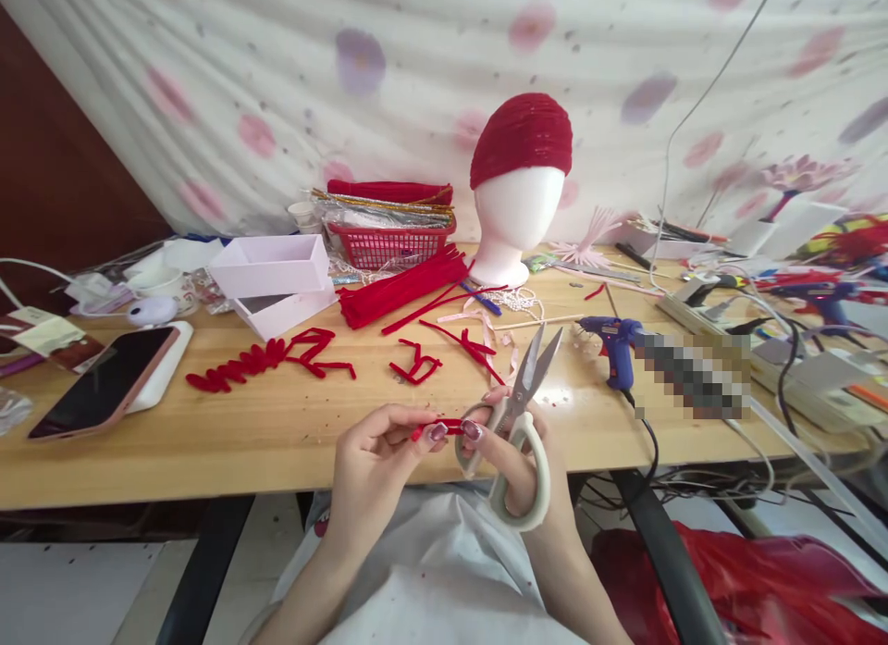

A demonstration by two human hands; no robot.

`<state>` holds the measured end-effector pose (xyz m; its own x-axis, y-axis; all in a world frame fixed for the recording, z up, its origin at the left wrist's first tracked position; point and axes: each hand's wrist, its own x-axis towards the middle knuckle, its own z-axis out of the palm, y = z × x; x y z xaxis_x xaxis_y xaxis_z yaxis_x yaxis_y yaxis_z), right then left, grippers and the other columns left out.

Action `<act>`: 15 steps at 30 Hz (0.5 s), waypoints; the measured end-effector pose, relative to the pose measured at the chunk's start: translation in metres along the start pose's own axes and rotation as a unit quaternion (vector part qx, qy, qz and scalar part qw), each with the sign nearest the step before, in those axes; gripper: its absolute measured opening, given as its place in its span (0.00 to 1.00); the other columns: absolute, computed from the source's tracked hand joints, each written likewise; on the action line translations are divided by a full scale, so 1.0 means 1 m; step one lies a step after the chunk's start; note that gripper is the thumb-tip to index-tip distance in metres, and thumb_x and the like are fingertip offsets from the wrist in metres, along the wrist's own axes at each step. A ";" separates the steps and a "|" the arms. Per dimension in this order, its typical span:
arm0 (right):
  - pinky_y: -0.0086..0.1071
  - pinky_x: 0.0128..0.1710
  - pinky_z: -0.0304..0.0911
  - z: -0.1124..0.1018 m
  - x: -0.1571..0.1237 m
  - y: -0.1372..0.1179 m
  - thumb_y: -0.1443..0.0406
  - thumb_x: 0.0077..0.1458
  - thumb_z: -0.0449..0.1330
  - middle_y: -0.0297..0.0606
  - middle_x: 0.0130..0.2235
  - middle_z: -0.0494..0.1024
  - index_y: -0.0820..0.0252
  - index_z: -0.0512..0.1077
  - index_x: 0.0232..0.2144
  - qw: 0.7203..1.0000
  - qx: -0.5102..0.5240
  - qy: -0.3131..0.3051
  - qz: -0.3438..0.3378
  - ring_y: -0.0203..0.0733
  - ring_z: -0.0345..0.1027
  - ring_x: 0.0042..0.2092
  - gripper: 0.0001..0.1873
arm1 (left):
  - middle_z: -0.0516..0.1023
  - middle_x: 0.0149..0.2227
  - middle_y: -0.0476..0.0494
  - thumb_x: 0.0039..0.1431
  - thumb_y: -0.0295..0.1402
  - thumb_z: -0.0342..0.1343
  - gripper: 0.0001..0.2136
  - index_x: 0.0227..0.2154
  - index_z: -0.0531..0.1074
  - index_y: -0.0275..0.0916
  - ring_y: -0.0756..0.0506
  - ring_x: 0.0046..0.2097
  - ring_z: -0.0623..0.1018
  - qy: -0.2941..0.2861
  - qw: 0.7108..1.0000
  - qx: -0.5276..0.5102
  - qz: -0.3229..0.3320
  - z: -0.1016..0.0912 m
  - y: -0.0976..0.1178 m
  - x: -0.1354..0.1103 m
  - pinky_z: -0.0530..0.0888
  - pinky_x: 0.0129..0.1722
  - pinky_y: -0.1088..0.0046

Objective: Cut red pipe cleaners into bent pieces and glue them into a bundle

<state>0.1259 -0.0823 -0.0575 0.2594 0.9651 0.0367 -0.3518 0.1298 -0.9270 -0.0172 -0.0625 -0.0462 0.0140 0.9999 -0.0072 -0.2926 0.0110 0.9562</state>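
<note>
Lying crosswise, a short red chenille stem (452, 427) was pinched between the left hand (376, 456) and the equally near right hand (510, 457), above the desk's (277, 452) front edge; scissors (518, 399), blades parted and directed away, were also carried by the right hand.

Left hand (375, 460) and right hand (514, 458) pinch a short red fuzzy piece (452, 427) between them; scissors (519, 398) looped on right thumb, blades parted, pointing away. Beyond, on wooden table (277, 451): red stem bundle (402, 289), white mannequin head (520, 210) in red cap (524, 141), blue glue gun (616, 344) at right.
</note>
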 end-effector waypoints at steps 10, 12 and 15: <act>0.30 0.24 0.71 -0.010 0.014 -0.010 0.61 0.45 0.75 0.31 0.26 0.79 0.57 0.71 0.36 0.996 -0.006 0.063 -0.063 0.39 0.74 0.25 0.19 | 0.84 0.30 0.46 0.48 0.37 0.72 0.10 0.25 0.80 0.38 0.49 0.26 0.82 0.104 0.991 -0.004 0.084 -0.011 -0.006 0.012 0.81 0.32 0.75; 0.31 0.24 0.72 -0.005 0.010 -0.007 0.61 0.45 0.75 0.33 0.28 0.81 0.56 0.72 0.37 0.999 -0.007 0.034 -0.035 0.40 0.75 0.26 0.20 | 0.84 0.29 0.46 0.47 0.36 0.73 0.09 0.25 0.80 0.38 0.49 0.27 0.82 0.080 0.993 0.001 0.088 -0.007 -0.006 0.009 0.81 0.32 0.76; 0.29 0.24 0.71 0.002 0.005 -0.002 0.65 0.41 0.77 0.32 0.29 0.82 0.56 0.73 0.37 1.000 0.007 0.003 0.003 0.38 0.75 0.25 0.22 | 0.84 0.29 0.47 0.44 0.34 0.74 0.09 0.26 0.82 0.38 0.49 0.29 0.83 0.049 0.996 -0.003 0.080 -0.002 -0.009 0.005 0.81 0.33 0.79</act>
<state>0.1256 -0.0774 -0.0548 0.2620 0.9646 0.0300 -0.3653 0.1279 -0.9220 -0.0161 -0.0571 -0.0554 -0.1269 0.9851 0.1164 -0.2888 -0.1489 0.9457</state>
